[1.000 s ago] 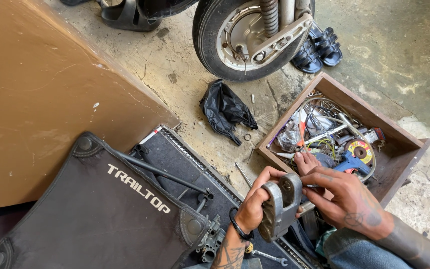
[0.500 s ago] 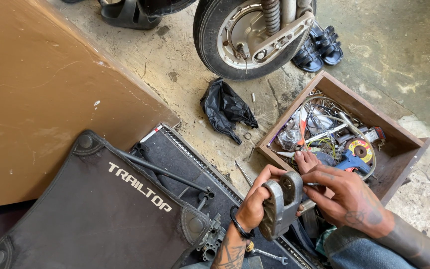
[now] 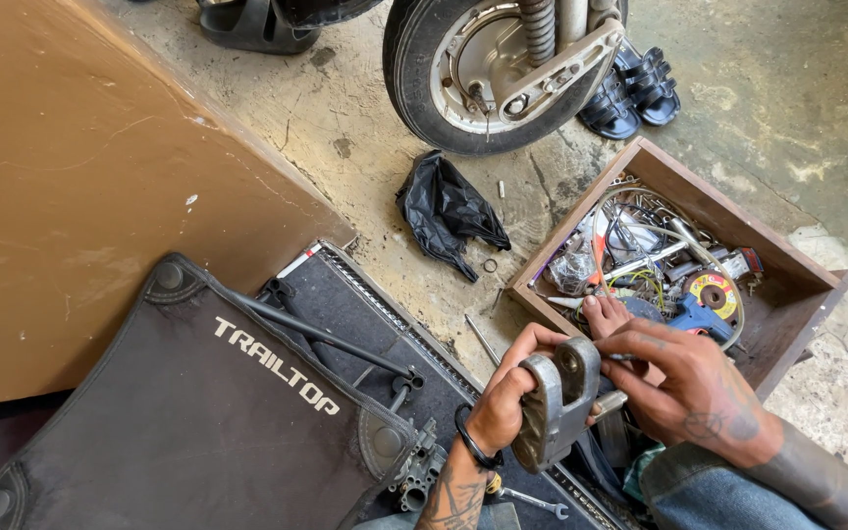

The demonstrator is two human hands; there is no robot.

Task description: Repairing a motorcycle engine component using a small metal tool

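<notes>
A grey metal bracket with a round hole near its top is held upright in front of me. My left hand wraps its fingers around the bracket's left edge, a black band on the wrist. My right hand rests against the bracket's right side, fingers pinched at a small metal pin or bolt by the hole. Both hands hover over a black mat, just beside the wooden box.
The wooden box holds several tools, wires and a blue part. A black plastic bag lies on the concrete below a scooter wheel. Black sandals sit beside the wheel. A black padded panel and a brown board fill the left.
Both hands stay on the bracket. The right hand's fingers have shifted slightly at its upper side.
</notes>
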